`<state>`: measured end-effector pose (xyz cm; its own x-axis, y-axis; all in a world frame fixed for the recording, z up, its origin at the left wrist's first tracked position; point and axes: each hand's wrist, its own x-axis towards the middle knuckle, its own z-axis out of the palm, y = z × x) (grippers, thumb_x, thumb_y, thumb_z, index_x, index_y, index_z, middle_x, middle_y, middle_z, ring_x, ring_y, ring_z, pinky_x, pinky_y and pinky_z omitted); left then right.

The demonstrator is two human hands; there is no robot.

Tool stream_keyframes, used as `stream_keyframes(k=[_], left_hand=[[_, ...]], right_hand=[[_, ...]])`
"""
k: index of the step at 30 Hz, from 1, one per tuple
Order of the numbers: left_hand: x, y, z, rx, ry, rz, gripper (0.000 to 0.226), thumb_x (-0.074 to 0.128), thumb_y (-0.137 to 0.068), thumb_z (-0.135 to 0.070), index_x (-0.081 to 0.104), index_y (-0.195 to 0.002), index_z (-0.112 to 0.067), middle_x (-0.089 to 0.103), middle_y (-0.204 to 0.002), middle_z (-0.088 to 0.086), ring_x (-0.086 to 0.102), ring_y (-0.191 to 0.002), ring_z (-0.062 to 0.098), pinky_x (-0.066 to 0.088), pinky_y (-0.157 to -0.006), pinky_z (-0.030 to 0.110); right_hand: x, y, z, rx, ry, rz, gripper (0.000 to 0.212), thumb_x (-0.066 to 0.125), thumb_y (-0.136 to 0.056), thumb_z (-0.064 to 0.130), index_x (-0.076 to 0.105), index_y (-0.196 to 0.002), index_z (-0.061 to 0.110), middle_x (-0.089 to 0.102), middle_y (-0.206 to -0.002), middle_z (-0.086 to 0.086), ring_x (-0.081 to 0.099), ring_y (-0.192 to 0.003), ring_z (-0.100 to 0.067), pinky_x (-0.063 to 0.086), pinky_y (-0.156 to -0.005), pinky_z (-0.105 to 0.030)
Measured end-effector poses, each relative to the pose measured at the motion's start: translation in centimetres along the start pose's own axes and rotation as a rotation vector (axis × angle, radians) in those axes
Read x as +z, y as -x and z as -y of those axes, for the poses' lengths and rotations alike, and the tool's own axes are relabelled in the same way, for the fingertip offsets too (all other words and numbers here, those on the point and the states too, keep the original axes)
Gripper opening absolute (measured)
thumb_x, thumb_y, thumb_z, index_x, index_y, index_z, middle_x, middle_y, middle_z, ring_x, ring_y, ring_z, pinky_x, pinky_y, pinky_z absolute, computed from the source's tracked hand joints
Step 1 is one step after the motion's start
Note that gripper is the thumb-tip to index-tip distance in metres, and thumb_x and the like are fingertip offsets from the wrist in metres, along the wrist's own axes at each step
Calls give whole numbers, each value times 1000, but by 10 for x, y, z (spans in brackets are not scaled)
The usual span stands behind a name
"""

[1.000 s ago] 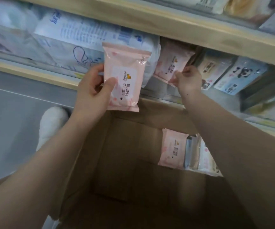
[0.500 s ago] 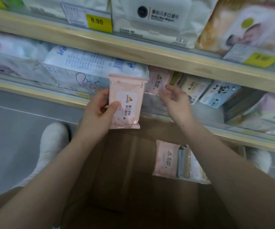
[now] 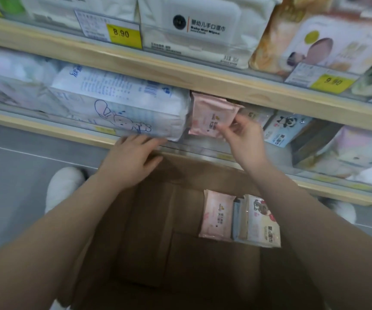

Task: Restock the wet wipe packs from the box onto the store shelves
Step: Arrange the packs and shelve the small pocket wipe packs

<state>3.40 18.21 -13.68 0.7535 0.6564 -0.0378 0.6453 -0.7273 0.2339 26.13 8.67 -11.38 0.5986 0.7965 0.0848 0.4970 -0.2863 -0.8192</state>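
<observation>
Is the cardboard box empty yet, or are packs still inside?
Not empty. The cardboard box still holds a pink pack and a few other packs standing against its far right wall; the rest is bare.

A wipe pack (image 3: pixel 211 118) was set on the lower shelf (image 3: pixel 46 127), between a large bundle (image 3: pixel 122 108) to its left and a panda pack (image 3: pixel 286 128) to its right. Below the shelf stood the box (image 3: pixel 153 231), with three packs (image 3: pixel 239 218) stood against its far right wall.
</observation>
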Motion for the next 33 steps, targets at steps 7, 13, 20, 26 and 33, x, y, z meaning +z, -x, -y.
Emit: stream_keyframes(k=[7,13,20,26,33], left_hand=[[14,0,8,51,-73,3,46,44,-87,-46,47,-130,-31,60,-115,2,52,-108,26,47,-87,42],[15,0,9,58,-75,18,48,45,-86,-49,47,-130,-32,60,-111,1,51,-106,25,48,-84,42],[14,-1,7,51,-124,40,52,50,-86,-48,39,-135,-32,55,-120,3,47,-114,26,40,-93,45],[6,14,-23,41,-167,34,59,58,-84,-38,40,-137,-20,51,-129,7,44,-124,28,22,-110,59],[14,42,-129,178,184,-2,45,52,-87,-31,47,-131,-24,52,-126,-3,50,-117,18,40,-101,37]], right_hand=[[39,-40,-38,188,34,-47,25,64,-87,15,61,-94,-8,68,-86,-23,62,-56,-3,50,-64,-22],[41,-41,-38,252,-26,-20,38,66,-84,9,56,-120,4,67,-106,-11,64,-95,-23,50,-82,-27],[25,-23,-23,290,-149,259,59,50,-94,1,23,-147,8,38,-148,-4,35,-137,-16,28,-111,-23],[-27,25,-9,122,62,261,48,49,-96,10,37,-142,16,46,-141,-1,49,-109,-8,36,-83,-12],[-122,115,-44,142,299,30,29,57,-91,9,60,-119,13,56,-116,-3,56,-101,-15,38,-82,-7]])
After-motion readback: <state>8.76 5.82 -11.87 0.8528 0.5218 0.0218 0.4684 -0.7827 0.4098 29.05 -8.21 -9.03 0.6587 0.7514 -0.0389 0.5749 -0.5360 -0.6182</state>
